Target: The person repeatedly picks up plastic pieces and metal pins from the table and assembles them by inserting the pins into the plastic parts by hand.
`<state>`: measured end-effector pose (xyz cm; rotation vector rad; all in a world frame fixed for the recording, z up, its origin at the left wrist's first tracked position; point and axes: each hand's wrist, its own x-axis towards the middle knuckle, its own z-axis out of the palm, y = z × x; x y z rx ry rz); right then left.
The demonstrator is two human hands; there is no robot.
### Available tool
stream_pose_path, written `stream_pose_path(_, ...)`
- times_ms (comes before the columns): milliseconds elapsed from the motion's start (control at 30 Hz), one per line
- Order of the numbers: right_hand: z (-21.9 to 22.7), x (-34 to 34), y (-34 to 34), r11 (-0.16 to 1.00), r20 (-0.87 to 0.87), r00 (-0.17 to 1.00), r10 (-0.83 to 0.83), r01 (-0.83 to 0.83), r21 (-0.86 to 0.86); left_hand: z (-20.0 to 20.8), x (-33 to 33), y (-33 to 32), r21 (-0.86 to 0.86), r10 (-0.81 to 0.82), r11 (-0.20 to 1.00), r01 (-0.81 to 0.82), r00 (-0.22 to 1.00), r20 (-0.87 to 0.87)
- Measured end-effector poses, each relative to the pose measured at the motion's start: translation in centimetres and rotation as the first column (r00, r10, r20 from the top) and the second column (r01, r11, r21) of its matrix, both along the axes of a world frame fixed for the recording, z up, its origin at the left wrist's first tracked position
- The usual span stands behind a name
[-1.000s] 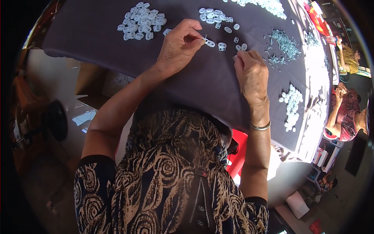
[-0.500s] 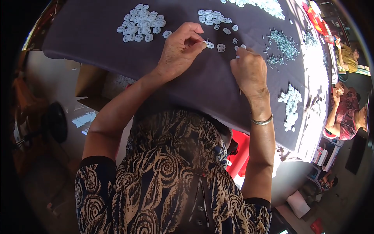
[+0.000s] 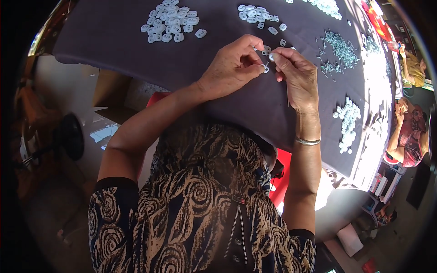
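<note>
My left hand (image 3: 234, 68) pinches a small white plastic piece with holes (image 3: 266, 69) between thumb and forefinger; a thin pin stands up from it. Close by on the right, my right hand (image 3: 298, 77) holds a small white oval piece (image 3: 272, 57) in its fingertips. The two pieces are near each other, apart by a small gap. A thin stick-like thing (image 3: 288, 98) shows below my right palm; its other end is hidden. Just beyond the fingers, a white two-holed piece (image 3: 267, 50) lies on the dark tablecloth (image 3: 182, 61).
White pieces are heaped at far left (image 3: 170, 22), far middle (image 3: 255, 14) and right (image 3: 348, 123). A scattered pile of small metal screws or pins (image 3: 340, 49) lies right of my right hand. Other people sit along the right, one in a red patterned top (image 3: 412, 141). A cardboard box (image 3: 114, 88) stands below the table edge.
My right hand has turned and lifted from the table with a white oval piece at its fingertips. My left hand has moved right and slightly nearer, and the hands have come together.
</note>
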<state>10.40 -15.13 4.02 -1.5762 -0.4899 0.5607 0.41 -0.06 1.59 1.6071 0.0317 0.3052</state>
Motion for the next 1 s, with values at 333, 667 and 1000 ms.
stream_pose_path(333, -0.48, -0.68, 0.46, 0.990, -0.077, 0.995, -0.055, 0.065, 0.124, -0.52, 0.29, -0.12, 0.008, 0.031, 0.999, -0.031, 0.999, 0.043)
stream_pose_path(667, -0.43, -0.94, 0.55, 0.999, 0.093, 0.995, -0.045, 0.044, 0.016, -0.86, 0.51, 0.19, 0.052, 0.007, 0.999, -0.011, 0.998, 0.070)
stream_pose_path(1000, -0.36, -0.95, 0.31, 1.000, 0.102, 0.995, -0.012, 0.014, -0.015, -0.77, 0.50, 0.34, 0.082, -0.012, 0.997, 0.007, 0.998, 0.060)
